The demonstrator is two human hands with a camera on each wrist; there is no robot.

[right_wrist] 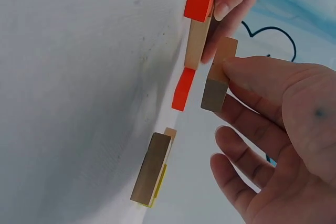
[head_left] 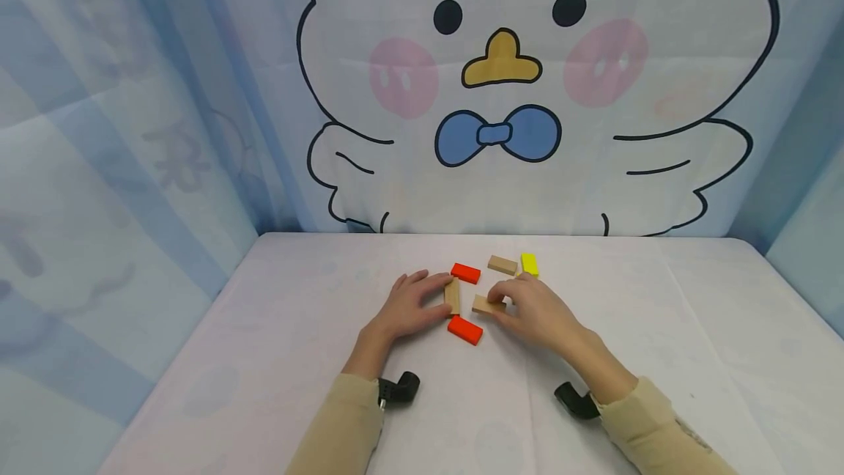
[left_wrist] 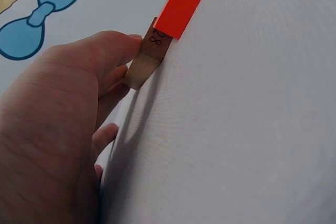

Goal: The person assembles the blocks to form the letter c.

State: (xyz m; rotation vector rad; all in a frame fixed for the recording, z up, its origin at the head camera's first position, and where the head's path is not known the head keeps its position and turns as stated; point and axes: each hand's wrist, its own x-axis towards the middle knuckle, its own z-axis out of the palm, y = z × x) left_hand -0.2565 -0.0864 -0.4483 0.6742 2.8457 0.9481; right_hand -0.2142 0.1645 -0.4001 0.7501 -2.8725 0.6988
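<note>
Pinching a plain wooden block between thumb and fingertips at each end, basically that's what both hands are up to. The left hand [head_left: 415, 303] has its thumb and index finger on the numbered wooden block [head_left: 451, 297], the one with an 8 and a 2 printed on it, gap between them just as wide as the block needs. Its other fingers sit behind, partly hidden.

Using that numbered block as the landmark: the right hand [head_left: 535, 311] is off to its right, holding a second wooden block [head_left: 489, 305] in a narrow pinch, with the spare fingers loosely spread. That held block looks raised above the white tabletop [head_left: 659, 358], and it's near the numbered one but apart from it.

One red block [head_left: 464, 330] lies angled at the numbered block's near end, and a far red block [head_left: 466, 273] is angled at its far end. Further right and beyond it there's a loose wooden block [head_left: 502, 264] with a yellow block [head_left: 530, 264] close by. One more wooden block [right_wrist: 151, 169] is off to its right too, mostly hidden in the head view.
</note>
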